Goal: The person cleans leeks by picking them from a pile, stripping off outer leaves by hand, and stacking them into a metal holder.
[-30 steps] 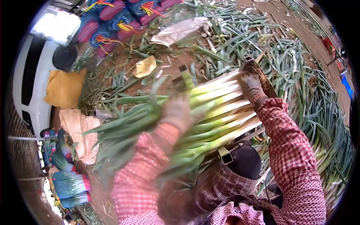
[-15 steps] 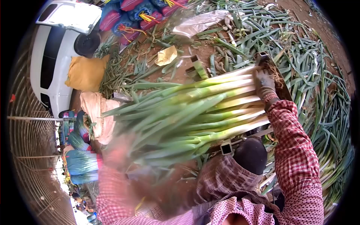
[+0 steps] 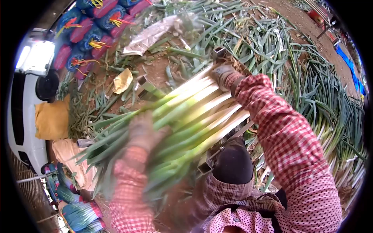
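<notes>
A layer of long green onions (image 3: pixel 194 112) lies across a metal frame (image 3: pixel 205 167), white stalks to the right and green leaves to the left. My left hand (image 3: pixel 143 132), gloved and blurred by motion, is on the leaves; its thumb stands apart from the other fingers, whose grip is smeared. At the root end, my right hand (image 3: pixel 225 76), also gloved, is closed over the white stalks beside the frame's upper end plate. Its fingertips are partly hidden. Brown roots show just beyond it.
Loose leaves and onions (image 3: pixel 311 97) cover the ground at right. Netted bundles (image 3: pixel 93 31) lie at upper left, near a white vehicle (image 3: pixel 29 116). A yellow sack (image 3: pixel 53 118) and a pale sack (image 3: pixel 74 161) are at left. My knee (image 3: pixel 233 165) is below the frame.
My left hand has come back from the lower left onto the leaves. My right hand stays at the root end. The whole view has shifted and tilted.
</notes>
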`<state>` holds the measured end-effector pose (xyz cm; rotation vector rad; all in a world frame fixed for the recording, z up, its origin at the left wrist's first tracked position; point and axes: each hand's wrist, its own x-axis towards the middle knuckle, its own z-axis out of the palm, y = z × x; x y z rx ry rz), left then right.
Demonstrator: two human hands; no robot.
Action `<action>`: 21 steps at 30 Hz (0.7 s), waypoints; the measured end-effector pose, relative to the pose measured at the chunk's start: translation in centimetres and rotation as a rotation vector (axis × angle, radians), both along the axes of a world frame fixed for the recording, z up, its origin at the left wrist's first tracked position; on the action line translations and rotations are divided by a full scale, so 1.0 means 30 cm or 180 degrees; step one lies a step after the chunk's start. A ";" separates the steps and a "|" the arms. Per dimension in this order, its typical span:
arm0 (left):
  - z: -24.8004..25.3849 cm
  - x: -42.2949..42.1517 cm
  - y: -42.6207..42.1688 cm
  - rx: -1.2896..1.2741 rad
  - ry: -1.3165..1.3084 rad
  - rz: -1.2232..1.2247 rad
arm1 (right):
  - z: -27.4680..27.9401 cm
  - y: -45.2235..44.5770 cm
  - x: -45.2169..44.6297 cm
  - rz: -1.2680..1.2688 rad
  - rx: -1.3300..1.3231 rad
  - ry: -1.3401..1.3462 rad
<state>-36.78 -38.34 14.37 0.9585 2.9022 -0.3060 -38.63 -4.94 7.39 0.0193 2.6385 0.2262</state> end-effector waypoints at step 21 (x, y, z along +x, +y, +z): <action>0.111 -0.021 0.007 -0.0286 0.0488 0.0205 | -0.102 -0.053 0.188 0.0161 -0.0990 0.2078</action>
